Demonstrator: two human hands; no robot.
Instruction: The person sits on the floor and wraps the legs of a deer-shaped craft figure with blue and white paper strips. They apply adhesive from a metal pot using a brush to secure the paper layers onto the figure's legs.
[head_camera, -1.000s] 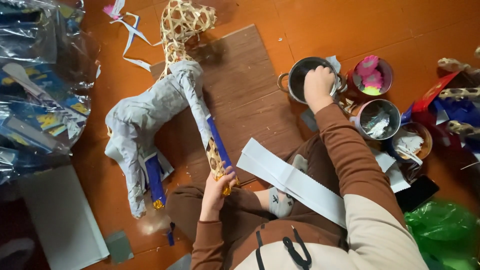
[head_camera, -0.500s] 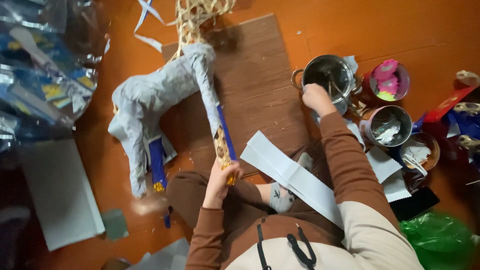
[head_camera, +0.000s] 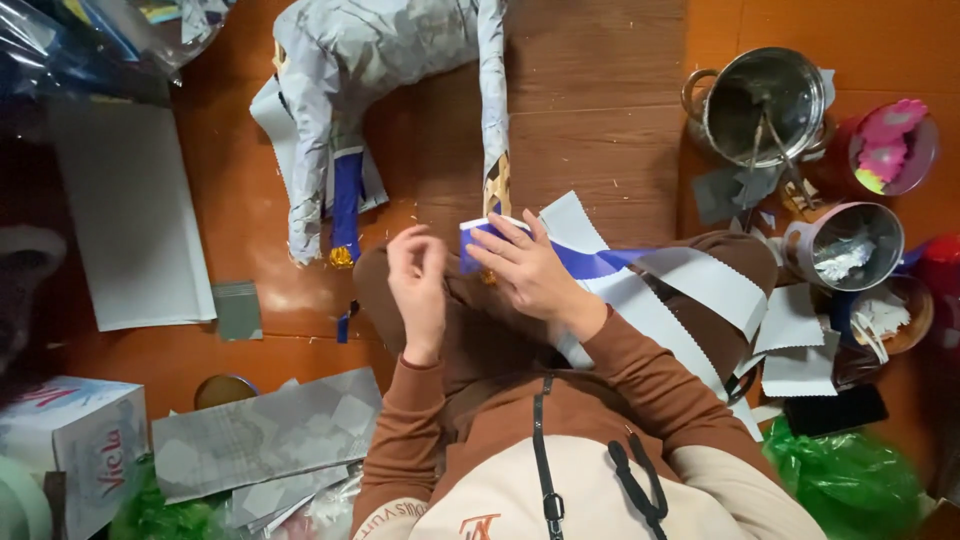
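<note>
- Hands meet over the person's lap, just below the front leg (head_camera: 494, 120) of a paper-covered animal figure (head_camera: 380, 60) that lies on a brown board (head_camera: 600, 90).
- The right hand (head_camera: 530, 272) lies flat with fingers spread on a blue paper strip (head_camera: 490, 235), pressing it around the foot of that leg; the strip's white edge shows above the fingertips.
- The left hand (head_camera: 420, 285) is beside it, fingers curled loosely, thumb and fingertips close together near the strip's left end; whether it pinches anything I cannot tell.
- The blue strip runs on to the right, under the right wrist, into long white paper strips (head_camera: 700, 285) draped over the person's knee.
- Another leg of the figure already bears a blue wrap (head_camera: 346, 200), well to the left of the hands.
- A steel pot (head_camera: 765, 105) with a tool inside stands at the board's right edge; just below it is a pink-rimmed can (head_camera: 845, 245) holding paper scraps.
- Loose white paper pieces (head_camera: 795, 345) lie near the can, on the orange floor (head_camera: 250, 340).
- A large grey sheet (head_camera: 130, 220) lies on the left, and a tissue box (head_camera: 70, 440) sits in the lower left corner.
</note>
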